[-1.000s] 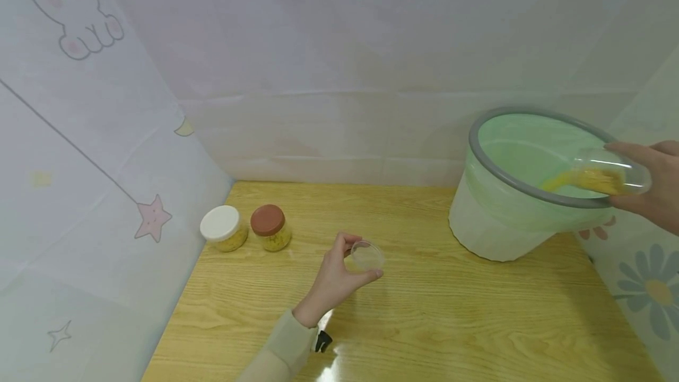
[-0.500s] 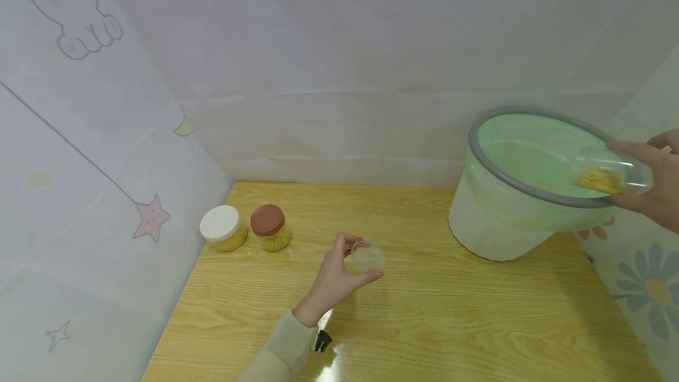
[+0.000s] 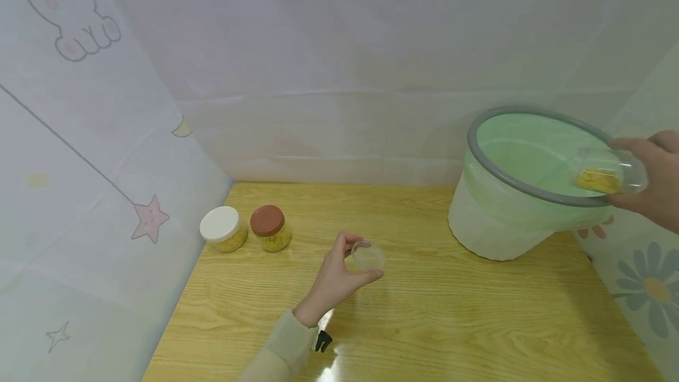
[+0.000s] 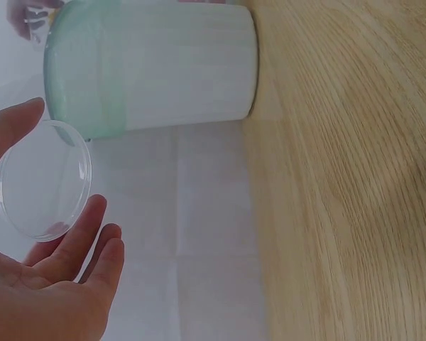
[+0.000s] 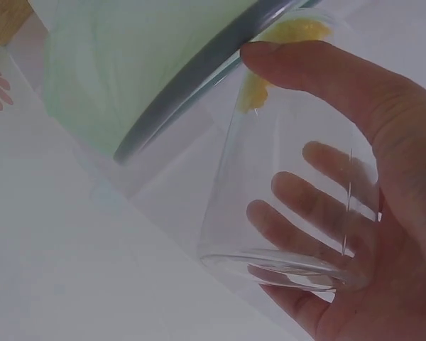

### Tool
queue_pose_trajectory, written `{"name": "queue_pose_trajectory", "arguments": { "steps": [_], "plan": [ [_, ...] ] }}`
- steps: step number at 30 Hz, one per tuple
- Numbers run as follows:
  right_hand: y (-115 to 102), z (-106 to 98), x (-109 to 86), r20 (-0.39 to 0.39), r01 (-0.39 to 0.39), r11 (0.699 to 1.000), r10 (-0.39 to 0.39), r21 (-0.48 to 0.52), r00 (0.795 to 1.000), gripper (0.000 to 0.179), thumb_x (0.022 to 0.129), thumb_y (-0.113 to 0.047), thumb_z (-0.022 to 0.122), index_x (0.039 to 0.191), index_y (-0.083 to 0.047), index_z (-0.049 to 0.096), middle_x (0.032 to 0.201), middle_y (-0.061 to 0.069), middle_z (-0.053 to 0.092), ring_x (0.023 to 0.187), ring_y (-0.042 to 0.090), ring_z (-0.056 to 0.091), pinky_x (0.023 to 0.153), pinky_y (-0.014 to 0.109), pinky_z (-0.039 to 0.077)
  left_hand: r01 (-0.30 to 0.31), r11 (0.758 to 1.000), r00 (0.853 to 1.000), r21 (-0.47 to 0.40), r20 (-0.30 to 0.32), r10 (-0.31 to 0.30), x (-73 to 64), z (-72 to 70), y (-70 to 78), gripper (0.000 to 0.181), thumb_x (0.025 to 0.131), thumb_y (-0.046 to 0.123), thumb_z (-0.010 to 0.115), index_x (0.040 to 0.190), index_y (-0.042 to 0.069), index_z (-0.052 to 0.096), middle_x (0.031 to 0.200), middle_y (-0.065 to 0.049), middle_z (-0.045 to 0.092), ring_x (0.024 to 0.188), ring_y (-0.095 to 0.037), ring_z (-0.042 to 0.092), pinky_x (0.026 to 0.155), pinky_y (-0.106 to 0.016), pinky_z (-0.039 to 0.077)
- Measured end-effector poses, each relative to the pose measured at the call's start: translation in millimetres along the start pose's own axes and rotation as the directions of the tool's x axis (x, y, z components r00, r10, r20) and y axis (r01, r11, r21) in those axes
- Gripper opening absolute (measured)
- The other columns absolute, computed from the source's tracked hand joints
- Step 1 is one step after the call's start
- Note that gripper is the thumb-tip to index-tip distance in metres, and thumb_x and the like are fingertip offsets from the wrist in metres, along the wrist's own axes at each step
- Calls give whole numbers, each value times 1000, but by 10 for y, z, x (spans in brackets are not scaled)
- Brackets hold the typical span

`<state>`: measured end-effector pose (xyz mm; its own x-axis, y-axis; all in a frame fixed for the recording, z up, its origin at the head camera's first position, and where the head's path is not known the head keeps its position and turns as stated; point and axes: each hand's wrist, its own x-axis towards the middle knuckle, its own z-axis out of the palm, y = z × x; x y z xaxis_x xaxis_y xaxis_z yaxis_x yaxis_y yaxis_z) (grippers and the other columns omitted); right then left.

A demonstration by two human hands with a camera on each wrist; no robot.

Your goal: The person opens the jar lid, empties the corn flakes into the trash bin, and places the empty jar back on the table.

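My left hand pinches a round clear lid by its edge, thumb on one side and fingers on the other, above the table. At the right, my right hand grips a clear jar, tipped on its side with its mouth over the bin. A clump of yellow bits lies inside the jar; in the right wrist view it sits near the mouth. The white bin has a green liner and a grey rim ring, and the jar overlaps that ring in the head view.
Two jars of yellow bits stand at the back left of the wooden table: one with a white lid, one with a red-brown lid. Printed sheets hang behind and along both sides.
A second ago yellow bits streamed from the jar into the bin; the stream has stopped and a smaller clump is left inside. My left hand with the lid stays still.
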<state>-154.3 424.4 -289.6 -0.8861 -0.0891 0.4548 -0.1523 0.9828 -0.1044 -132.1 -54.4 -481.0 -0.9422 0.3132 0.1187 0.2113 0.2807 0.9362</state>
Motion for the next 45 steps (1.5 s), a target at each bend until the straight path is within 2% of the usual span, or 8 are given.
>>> {"name": "queue_pose_trajectory", "arguments": {
  "steps": [8, 17, 24, 33, 38, 41, 45],
  "plan": [
    [-10, 6, 8, 8, -23, 1000, 23, -9, 1000, 83, 51, 19, 86, 121, 15, 43, 112, 40, 38, 104, 59, 37, 83, 73, 35, -8, 1000, 1000, 5, 5, 8, 1, 8, -17, 74, 82, 43, 87, 136, 14, 47, 136, 2, 54, 131, -19, 48, 111, -43, 37],
    [-66, -17, 1, 13, 10, 999, -9, -34, 1000, 77, 51, 22, 84, 116, 14, 43, 108, 40, 36, 97, 60, 39, 76, 72, 37, -13, 1000, 1000, 0, 7, 13, 6, 15, -24, 74, 82, 43, 86, 136, 12, 46, 132, 5, 57, 130, -17, 49, 111, -43, 37],
    [-69, -14, 4, -8, 31, 999, -31, -32, 999, 74, 51, 20, 85, 114, 13, 47, 106, 39, 39, 95, 59, 41, 75, 70, 38, -23, 1000, 1000, 2, 8, 23, 11, 18, -24, 73, 83, 43, 86, 136, 13, 46, 129, 8, 58, 129, -16, 50, 110, -44, 38],
    [-103, -42, 1, 25, 6, 999, -5, -46, 1000, 77, 51, 21, 85, 117, 15, 46, 108, 40, 38, 97, 61, 40, 77, 71, 38, -28, 1000, 1000, 2, -4, 28, 8, 24, -10, 71, 82, 38, 87, 135, 13, 47, 128, 8, 61, 128, -17, 50, 110, -45, 38],
    [-111, -43, 17, -7, 47, 996, -47, -74, 999, 79, 47, 22, 86, 116, 15, 48, 109, 40, 40, 99, 61, 42, 79, 71, 38, -27, 1000, 1000, 7, -7, 27, 7, 20, -6, 70, 82, 38, 87, 134, 14, 47, 128, 8, 60, 128, -16, 50, 111, -44, 37],
    [-106, -32, 35, -29, 88, 992, -91, -94, 995, 80, 43, 23, 87, 114, 15, 50, 109, 40, 42, 101, 62, 41, 85, 73, 36, -24, 1000, 1000, 4, -7, 24, 3, 18, -8, 71, 82, 38, 87, 135, 13, 47, 128, 8, 60, 128, -17, 50, 110, -45, 38],
    [-107, -32, 53, -21, 137, 983, -140, -126, 990, 84, 40, 24, 86, 117, 12, 52, 113, 40, 42, 108, 63, 38, 96, 74, 30, -19, 1000, 1000, 1, -7, 19, -5, 16, -9, 73, 82, 39, 87, 136, 11, 47, 129, 8, 59, 129, -18, 50, 110, -47, 38]
  ]
}}
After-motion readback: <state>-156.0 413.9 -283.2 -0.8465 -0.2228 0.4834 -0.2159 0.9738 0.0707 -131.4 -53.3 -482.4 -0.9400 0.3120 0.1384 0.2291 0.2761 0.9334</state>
